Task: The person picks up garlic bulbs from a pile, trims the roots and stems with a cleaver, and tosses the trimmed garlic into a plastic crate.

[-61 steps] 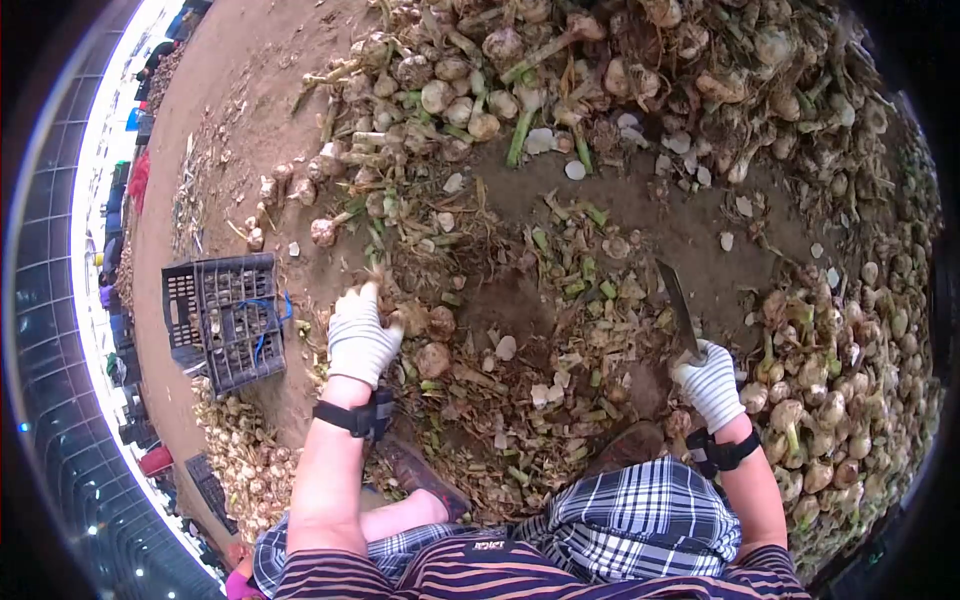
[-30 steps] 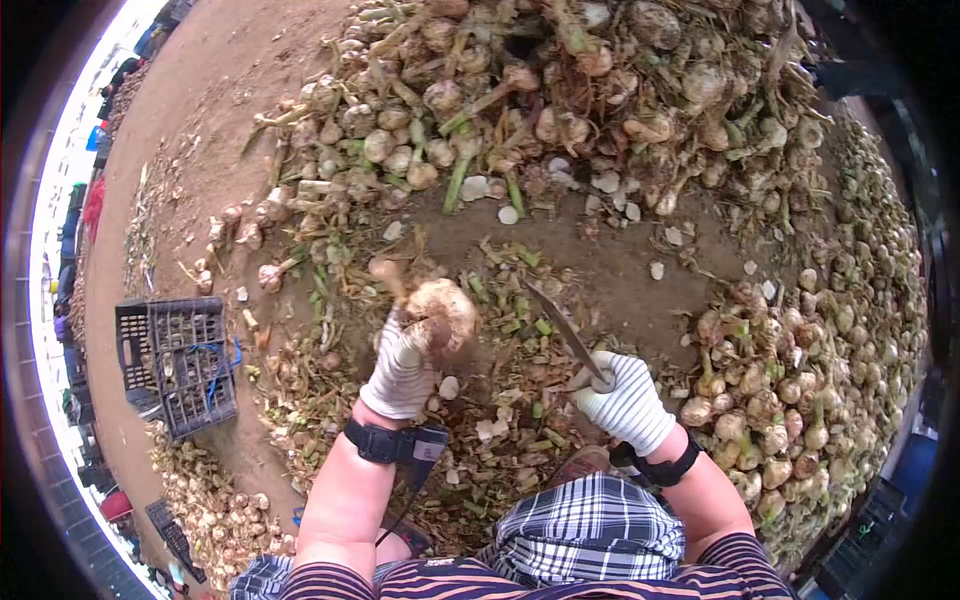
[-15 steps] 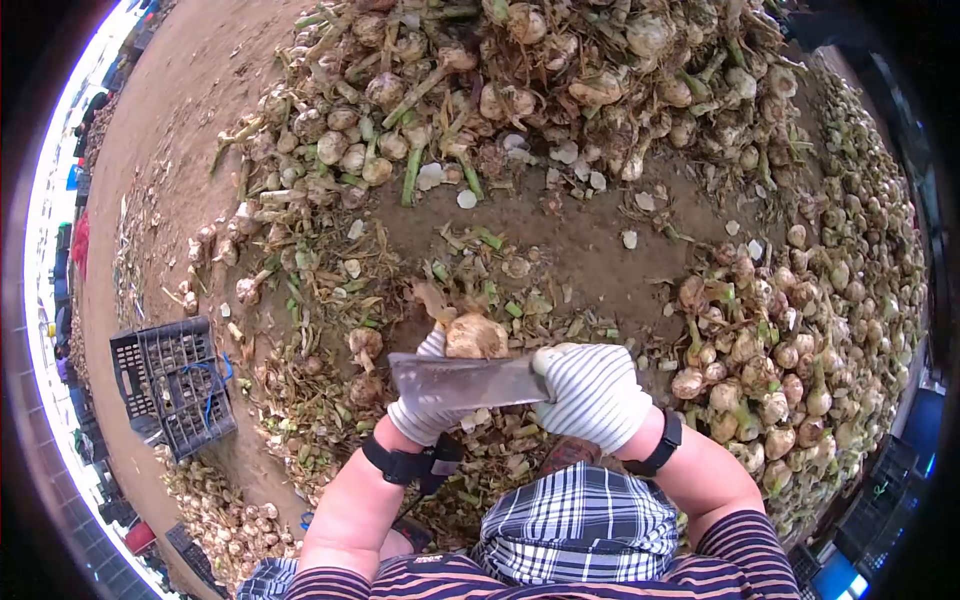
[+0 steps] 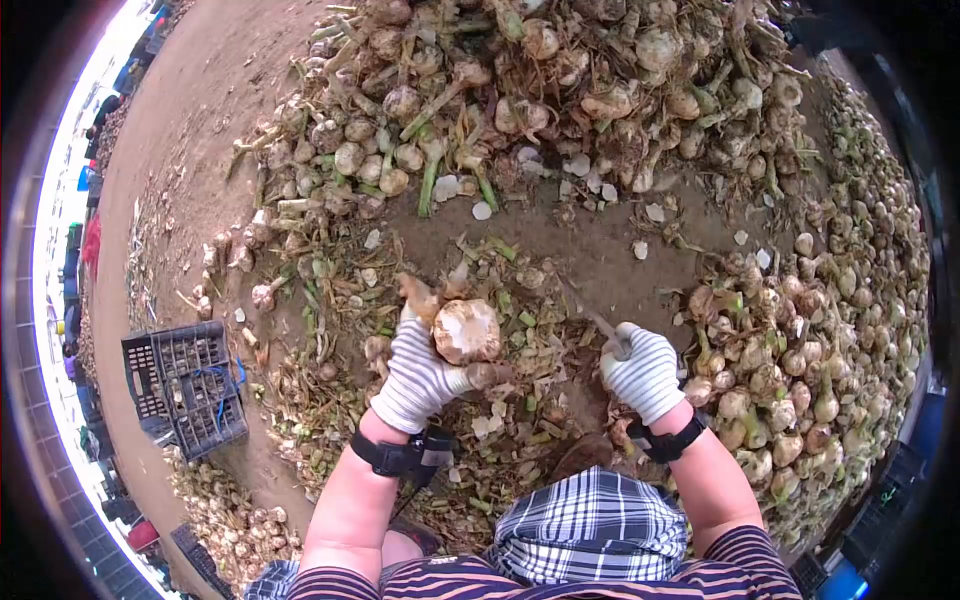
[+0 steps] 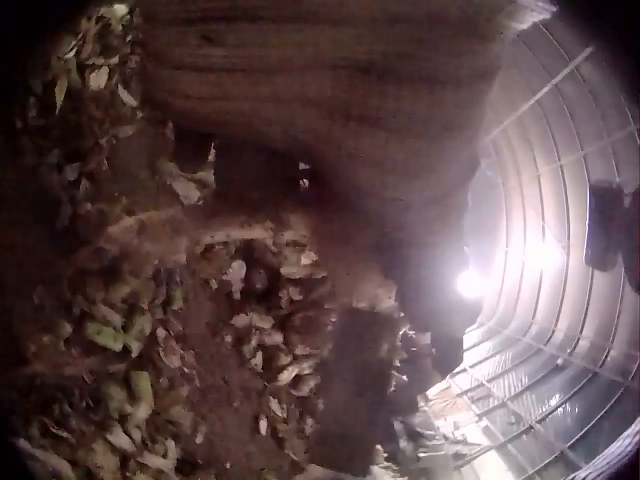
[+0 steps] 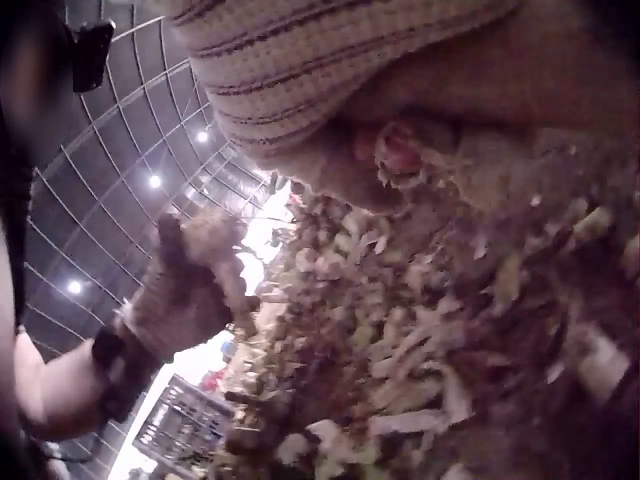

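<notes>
In the head view my gloved left hand [image 4: 415, 375] holds a garlic bulb [image 4: 467, 331] above the litter, its pale flat cut face turned up. A brownish second piece [image 4: 420, 298] sticks out by the fingers. To the right, my gloved right hand [image 4: 642, 375] grips a knife [image 4: 606, 328], its blade pointing up and left, apart from the bulb. The right wrist view shows the striped right glove [image 6: 330, 70] close up, with the left hand [image 6: 180, 290] raised behind. Dark and blurred, the left wrist view shows mostly glove [image 5: 320, 90].
A large heap of untrimmed garlic [image 4: 600, 90] lies ahead. Trimmed bulbs [image 4: 790, 370] are piled at the right. Cut stalks and peelings [image 4: 530, 430] cover the ground between the feet. At the left stands a black plastic crate [image 4: 190, 390], with more bulbs [image 4: 235, 520] below it.
My left hand has lifted the bulb from the ground and brought it to the middle. The knife crossed in front of it, then moved away right; a white cut face now shows.
</notes>
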